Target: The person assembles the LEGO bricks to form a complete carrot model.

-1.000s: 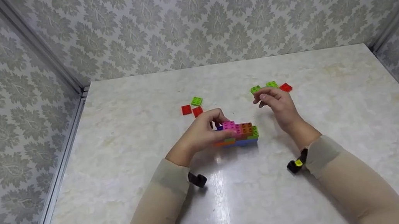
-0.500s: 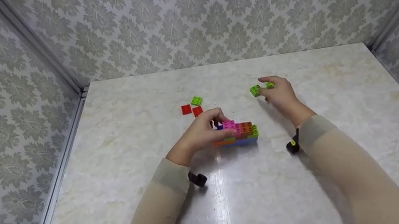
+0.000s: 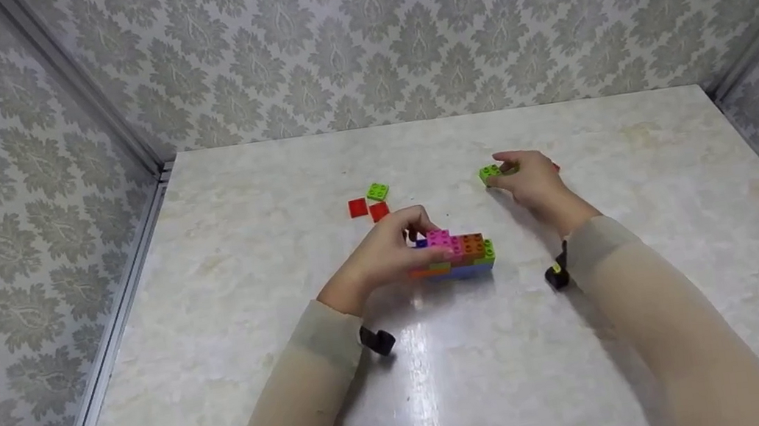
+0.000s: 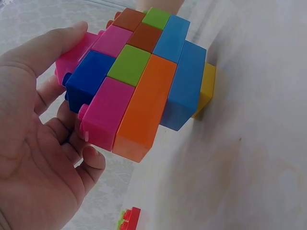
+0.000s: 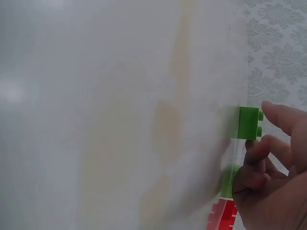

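My left hand (image 3: 385, 249) grips a built stack of toy building bricks (image 3: 473, 248) near the middle of the table. In the left wrist view the thumb lies on a pink brick (image 4: 74, 55) at the stack's top; orange, blue, dark blue and green bricks show on its side. Farther off on the right, my right hand (image 3: 531, 180) is at a green brick (image 3: 489, 174). In the right wrist view its thumb and bent index finger stand either side of this green brick (image 5: 248, 122), the thumb apart from its studs. A second green brick (image 5: 228, 182) is partly hidden behind the fingers.
Red brick (image 3: 556, 167) lies mostly hidden behind my right hand. Beyond my left hand lie a green brick (image 3: 378, 191) and two red ones, one (image 3: 358, 208) left of the other (image 3: 379, 211). Patterned walls (image 3: 378, 42) border the table (image 3: 238, 210).
My right hand has moved away from me and slightly right, down to the green brick, over the past second. The left hand and the stack have stayed in place.
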`<state>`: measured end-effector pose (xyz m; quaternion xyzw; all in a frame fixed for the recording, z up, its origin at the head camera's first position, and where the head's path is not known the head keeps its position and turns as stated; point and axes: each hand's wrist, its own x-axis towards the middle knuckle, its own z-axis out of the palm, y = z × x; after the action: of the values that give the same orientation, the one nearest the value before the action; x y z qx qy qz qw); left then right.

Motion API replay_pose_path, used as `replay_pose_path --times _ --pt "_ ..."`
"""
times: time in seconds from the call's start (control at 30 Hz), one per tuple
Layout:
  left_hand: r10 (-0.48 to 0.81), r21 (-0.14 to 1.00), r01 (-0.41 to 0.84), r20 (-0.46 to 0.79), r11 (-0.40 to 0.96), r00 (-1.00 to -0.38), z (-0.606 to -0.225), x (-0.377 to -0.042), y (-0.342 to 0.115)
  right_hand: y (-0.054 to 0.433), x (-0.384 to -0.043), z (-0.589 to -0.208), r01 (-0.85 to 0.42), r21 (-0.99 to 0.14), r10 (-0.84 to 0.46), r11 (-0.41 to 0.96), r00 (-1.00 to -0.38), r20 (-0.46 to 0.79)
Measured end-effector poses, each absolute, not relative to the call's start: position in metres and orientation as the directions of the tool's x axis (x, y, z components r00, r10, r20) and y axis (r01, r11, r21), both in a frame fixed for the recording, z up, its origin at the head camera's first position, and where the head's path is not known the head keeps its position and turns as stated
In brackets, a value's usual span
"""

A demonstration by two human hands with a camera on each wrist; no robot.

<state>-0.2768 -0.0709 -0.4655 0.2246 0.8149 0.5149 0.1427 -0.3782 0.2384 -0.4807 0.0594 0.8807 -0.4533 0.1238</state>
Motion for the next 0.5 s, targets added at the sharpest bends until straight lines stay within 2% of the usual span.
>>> replay_pose_path --times 0.5 --pt "0.523 0.900 0.236 0.009 0.368 -0.853 -0.4667 -0.2770 -0.0701 0.2444 -0.3746 -0.4847 0.225 -0.771 0.016 0.596 -0.963 -0.268"
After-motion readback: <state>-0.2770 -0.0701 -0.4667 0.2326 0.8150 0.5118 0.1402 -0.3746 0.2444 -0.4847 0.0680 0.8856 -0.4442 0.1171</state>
